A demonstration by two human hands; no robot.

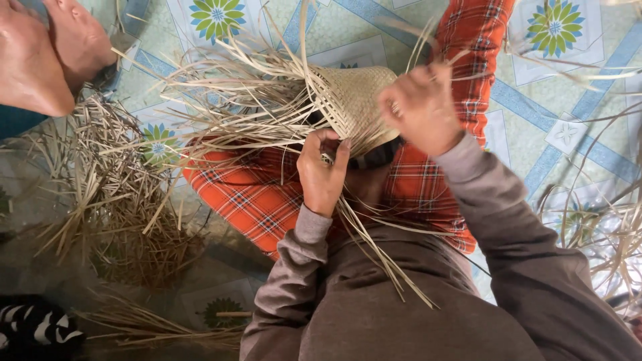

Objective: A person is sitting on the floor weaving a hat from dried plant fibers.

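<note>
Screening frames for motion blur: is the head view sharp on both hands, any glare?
Head view: the right hand is motion-smeared, fingers indistinct; the left hand and the half-woven pale straw basket are reasonably sharp. Light is soft and diffuse, no hard shadows or glare. The lower-left floor with the loose dry straw pile looks hazy.

Right hand [422, 107] motion-blurred, its fingers indistinct, two bare feet [47, 50] of another person cut off by the top-left edge, black-and-white striped cloth [37, 329] cropped at bottom-left corner
</note>
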